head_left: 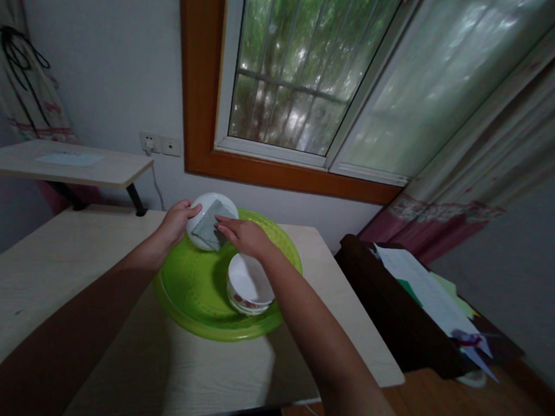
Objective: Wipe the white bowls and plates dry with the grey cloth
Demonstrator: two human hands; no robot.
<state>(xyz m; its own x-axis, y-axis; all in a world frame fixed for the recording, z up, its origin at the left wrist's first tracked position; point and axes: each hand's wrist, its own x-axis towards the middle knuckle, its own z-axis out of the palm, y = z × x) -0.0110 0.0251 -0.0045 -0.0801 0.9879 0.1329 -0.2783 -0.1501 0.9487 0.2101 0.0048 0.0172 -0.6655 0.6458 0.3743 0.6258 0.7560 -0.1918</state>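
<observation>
My left hand [178, 220] is closed on the left rim of a white bowl [197, 232], which it holds tilted over the green basin. A grey-green cloth [214, 220] lies against the bowl, and my right hand [242, 232] holds it there, fingertips pressed on it. Below my right wrist, a stack of white bowls [250, 280] with a red pattern on the outside stands in the round green plastic basin [187, 297]. My right forearm covers part of the stack's right side.
The basin sits on a light wooden table [21, 302]. At the left rises a small raised shelf [111, 166] with a paper on it. Behind are wall sockets [160, 144] and a window [294, 73]. Right of the table stands a dark brown piece of furniture [371, 294] bearing papers.
</observation>
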